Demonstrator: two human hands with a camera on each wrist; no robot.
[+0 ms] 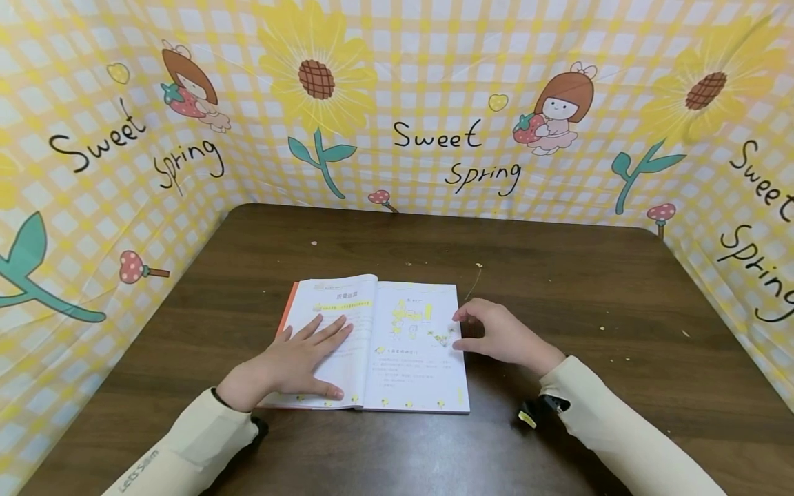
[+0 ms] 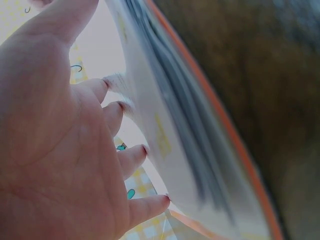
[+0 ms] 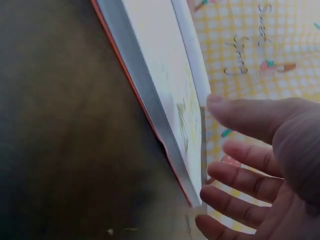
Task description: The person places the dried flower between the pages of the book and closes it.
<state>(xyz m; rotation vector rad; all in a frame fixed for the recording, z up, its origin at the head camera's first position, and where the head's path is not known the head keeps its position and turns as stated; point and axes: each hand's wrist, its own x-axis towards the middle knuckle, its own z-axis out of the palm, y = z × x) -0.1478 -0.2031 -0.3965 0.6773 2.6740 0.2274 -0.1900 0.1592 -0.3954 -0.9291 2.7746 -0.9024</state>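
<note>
An open book (image 1: 417,372) with an orange cover edge lies on the table, its pages printed with text and yellow drawings. Fingers spread, my left hand (image 1: 300,362) rests on the left page. In the left wrist view its fingertips (image 2: 131,159) touch the paper, and the loose page edges show beside the orange cover (image 2: 220,112). At the right edge of the book is my right hand (image 1: 496,333), thumb and fingers apart with nothing between them. The right wrist view shows the thumb (image 3: 245,117) beside the page stack, its fingers loosely bent; whether they touch the paper I cannot tell.
The dark wooden table (image 1: 558,275) carries small scattered crumbs and a thin strand (image 1: 475,281) behind the book. A yellow checked cloth (image 1: 422,69) with flowers and lettering encloses the back and both sides. A black wrist strap (image 1: 548,406) sits on the right sleeve.
</note>
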